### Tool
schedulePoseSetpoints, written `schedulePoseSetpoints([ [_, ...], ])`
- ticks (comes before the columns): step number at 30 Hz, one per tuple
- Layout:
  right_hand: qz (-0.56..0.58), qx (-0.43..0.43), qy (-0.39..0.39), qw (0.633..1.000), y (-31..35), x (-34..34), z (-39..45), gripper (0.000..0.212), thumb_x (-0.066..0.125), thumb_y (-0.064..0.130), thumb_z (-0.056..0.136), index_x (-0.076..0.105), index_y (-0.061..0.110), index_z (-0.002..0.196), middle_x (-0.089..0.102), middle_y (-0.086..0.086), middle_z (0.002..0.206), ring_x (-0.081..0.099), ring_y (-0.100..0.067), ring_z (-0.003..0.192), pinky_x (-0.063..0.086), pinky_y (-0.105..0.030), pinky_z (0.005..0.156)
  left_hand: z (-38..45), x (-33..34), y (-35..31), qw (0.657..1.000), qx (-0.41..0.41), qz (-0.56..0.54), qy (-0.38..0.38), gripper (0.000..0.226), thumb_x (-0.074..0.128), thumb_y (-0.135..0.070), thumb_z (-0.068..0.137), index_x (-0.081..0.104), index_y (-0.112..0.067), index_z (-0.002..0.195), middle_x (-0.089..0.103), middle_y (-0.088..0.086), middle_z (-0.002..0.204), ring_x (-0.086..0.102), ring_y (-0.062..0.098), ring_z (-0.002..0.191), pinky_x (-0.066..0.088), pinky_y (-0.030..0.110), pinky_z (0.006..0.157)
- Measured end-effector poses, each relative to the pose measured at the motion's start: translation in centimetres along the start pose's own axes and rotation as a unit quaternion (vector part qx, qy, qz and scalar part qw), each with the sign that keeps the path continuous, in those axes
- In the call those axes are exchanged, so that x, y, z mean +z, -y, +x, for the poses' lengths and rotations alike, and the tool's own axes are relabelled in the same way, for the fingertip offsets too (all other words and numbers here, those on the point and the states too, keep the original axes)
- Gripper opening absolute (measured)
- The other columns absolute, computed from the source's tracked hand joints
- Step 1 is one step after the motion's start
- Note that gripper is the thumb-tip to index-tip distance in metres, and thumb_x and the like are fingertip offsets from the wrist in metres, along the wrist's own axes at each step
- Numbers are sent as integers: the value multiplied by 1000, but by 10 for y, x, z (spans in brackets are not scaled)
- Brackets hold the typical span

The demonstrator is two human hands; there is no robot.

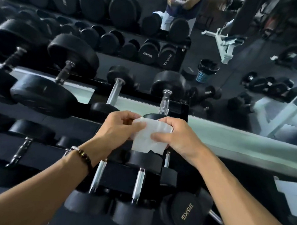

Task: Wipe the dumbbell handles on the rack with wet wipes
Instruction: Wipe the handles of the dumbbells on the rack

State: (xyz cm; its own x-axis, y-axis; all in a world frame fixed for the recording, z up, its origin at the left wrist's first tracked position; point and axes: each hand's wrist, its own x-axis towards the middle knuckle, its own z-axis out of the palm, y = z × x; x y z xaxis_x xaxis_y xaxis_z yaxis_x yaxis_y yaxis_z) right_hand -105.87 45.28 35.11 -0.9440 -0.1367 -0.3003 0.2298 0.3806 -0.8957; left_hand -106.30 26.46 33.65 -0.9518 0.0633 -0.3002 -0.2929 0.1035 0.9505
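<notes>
Both hands hold a white wet wipe (148, 137) in front of me above the black dumbbell rack (117, 175). My left hand (119, 126) pinches its left edge, and my right hand (175, 137) pinches its right side with thumb on top. Just beyond the wipe, a dumbbell with a shiny handle (164, 103) lies on the upper tier. Left of it is another with a plain steel handle (115, 91). On the lower tier below my hands, two chrome handles (97, 175) (138, 184) show between black heads.
A mirror behind the rack reflects more dumbbells and a standing person (178, 8). Large black dumbbells (41, 93) fill the rack to the left. A dumbbell marked 35KG (187, 214) sits at the lower right. White bench frames (283, 113) stand to the right.
</notes>
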Motion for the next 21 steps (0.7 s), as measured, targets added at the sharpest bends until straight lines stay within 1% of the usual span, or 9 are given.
schedulePoseSetpoints([
  [2,58,2,-16,998,-6,-13,8,16,77,4,81,71,13,94,75,-6,87,71,-17,79,56,-32,71,14,14,-4,998,15,43,-42,7,75,-20,87,73,-14,85,68,-3,66,64,15,66,60,33,68],
  [4,135,27,-55,989,-16,-22,21,9,76,5,81,72,6,89,74,-7,83,70,-21,79,54,-34,71,31,28,-5,993,37,91,-65,9,72,-24,89,73,-17,83,68,-7,67,64,13,68,60,31,69],
  [7,208,54,-201,956,-35,-36,50,18,77,10,76,67,-3,85,65,-15,79,62,-29,76,51,-42,72,57,44,-4,966,105,212,-106,15,64,-30,94,69,-19,102,68,-7,97,63,12,95,46,21,81],
  [9,135,36,-308,941,-44,-49,70,27,72,11,80,57,-11,83,50,-11,71,47,-22,66,41,-34,62,77,48,1,951,112,281,-66,45,61,-42,93,55,-18,132,56,-2,128,50,15,122,36,23,95],
  [11,1,-24,-356,934,-47,-57,86,26,67,10,85,51,1,68,43,-3,68,36,-14,59,34,-28,58,94,49,9,941,75,330,10,75,59,-56,90,33,-18,149,40,4,147,36,20,137,32,32,108],
  [13,-103,-124,-358,920,-47,-55,102,10,65,9,90,73,15,87,52,2,82,45,-7,65,39,-14,63,107,49,22,942,29,323,80,90,57,-66,86,19,-20,155,27,6,157,27,22,144,27,38,115],
  [15,-185,-218,-344,894,-51,-50,121,26,68,3,89,75,12,113,58,-2,95,51,-4,74,42,-9,66,114,50,35,954,5,270,129,95,51,-70,82,19,-21,156,24,5,161,21,17,146,22,30,112],
  [19,-380,-340,-292,809,-58,-50,157,30,68,-2,78,76,9,105,65,-6,102,61,-24,84,50,-29,53,118,46,40,964,8,225,139,96,50,-69,75,23,-23,155,28,2,158,24,14,144,21,22,106],
  [21,-448,-379,-203,784,-63,-54,167,23,58,4,79,74,7,96,69,-5,109,61,-27,93,55,-35,56,119,45,40,964,5,223,144,97,49,-70,74,22,-25,156,25,0,159,22,9,143,19,20,105],
])
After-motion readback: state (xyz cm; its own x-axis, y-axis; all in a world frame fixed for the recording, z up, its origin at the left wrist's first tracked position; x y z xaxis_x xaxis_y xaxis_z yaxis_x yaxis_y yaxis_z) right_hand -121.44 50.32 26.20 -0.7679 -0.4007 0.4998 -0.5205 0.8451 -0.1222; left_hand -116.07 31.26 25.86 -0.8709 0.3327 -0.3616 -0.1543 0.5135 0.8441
